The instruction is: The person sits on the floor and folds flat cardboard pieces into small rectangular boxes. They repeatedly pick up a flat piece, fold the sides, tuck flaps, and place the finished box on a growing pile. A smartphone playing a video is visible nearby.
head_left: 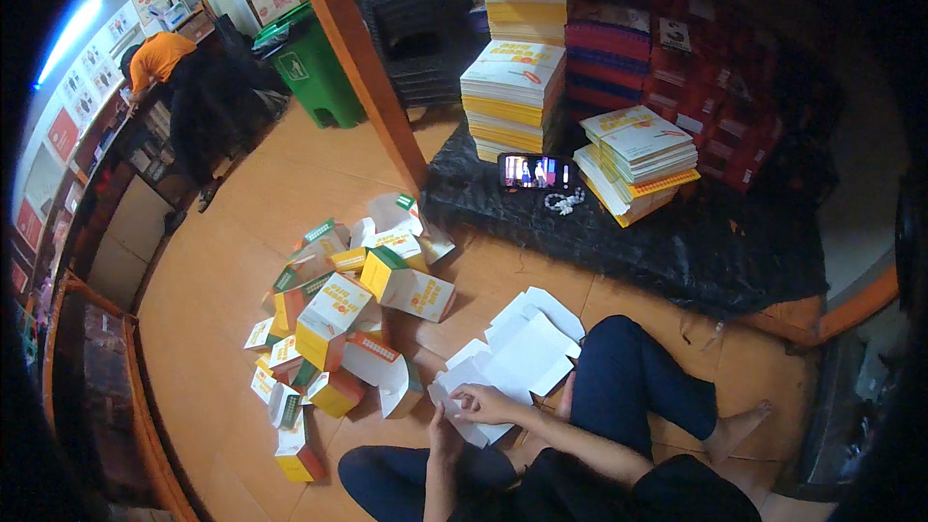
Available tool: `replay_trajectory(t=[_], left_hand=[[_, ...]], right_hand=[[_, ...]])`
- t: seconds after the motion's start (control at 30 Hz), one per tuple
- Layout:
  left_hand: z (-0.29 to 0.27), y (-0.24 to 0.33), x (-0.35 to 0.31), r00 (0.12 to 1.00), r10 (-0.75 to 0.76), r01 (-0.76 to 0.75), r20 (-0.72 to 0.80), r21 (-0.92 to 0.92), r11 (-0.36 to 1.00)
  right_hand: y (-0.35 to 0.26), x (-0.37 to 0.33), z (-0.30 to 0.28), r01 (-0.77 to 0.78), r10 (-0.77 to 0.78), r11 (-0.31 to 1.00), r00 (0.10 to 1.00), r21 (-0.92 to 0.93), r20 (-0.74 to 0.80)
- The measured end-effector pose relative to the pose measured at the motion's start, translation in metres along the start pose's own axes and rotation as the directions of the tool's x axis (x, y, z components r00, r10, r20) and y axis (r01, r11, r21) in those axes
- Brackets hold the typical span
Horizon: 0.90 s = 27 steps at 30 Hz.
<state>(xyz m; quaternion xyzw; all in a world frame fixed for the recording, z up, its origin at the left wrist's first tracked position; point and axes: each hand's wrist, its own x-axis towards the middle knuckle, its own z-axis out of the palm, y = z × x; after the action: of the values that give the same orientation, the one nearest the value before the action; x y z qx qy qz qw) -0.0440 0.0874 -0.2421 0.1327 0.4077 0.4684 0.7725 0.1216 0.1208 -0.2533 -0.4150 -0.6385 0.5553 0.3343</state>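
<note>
An unfolded box blank (527,353), plain white side up, lies on the floor between my legs. Its near end, a smaller flap section, sits under my hands. My left hand (446,432) grips the left edge of this blank, with the thumb side up. Just right of it, my right hand (480,404) has its fingers bent together on a flap of the same blank. To the left of the blank is a loose heap of folded boxes (333,304) in white, yellow, green and orange, some with their lids up.
Stacks of flat printed cartons (512,82) and a shorter stack (638,145) stand on a black-covered platform (619,256). A phone (535,172) and a beaded string (564,201) lie there too. Beyond are an orange post (362,68), a green bin (314,68) and a bending person (174,68).
</note>
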Motion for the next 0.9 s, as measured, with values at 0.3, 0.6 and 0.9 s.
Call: replay_trajectory(t=[0.3, 0.6, 0.9], left_hand=[[0.002, 0.004, -0.002, 0.982, 0.058, -0.052, 0.180, -0.036, 0.998], [0.012, 0.010, -0.009, 0.998, -0.034, 0.033, 0.048, 0.007, 0.999], [0.020, 0.008, -0.012, 0.990, 0.073, -0.092, 0.122, 0.158, 0.983]], right_hand=[[-0.016, -0.002, -0.005, -0.063, 0.064, 0.997, 0.998, -0.034, 0.030], [-0.025, -0.004, -0.005, -0.009, 0.011, 0.993, 1.000, -0.121, 0.018], [0.004, 0.001, -0.024, -0.067, 0.046, 0.989, 0.987, 0.129, 0.156]])
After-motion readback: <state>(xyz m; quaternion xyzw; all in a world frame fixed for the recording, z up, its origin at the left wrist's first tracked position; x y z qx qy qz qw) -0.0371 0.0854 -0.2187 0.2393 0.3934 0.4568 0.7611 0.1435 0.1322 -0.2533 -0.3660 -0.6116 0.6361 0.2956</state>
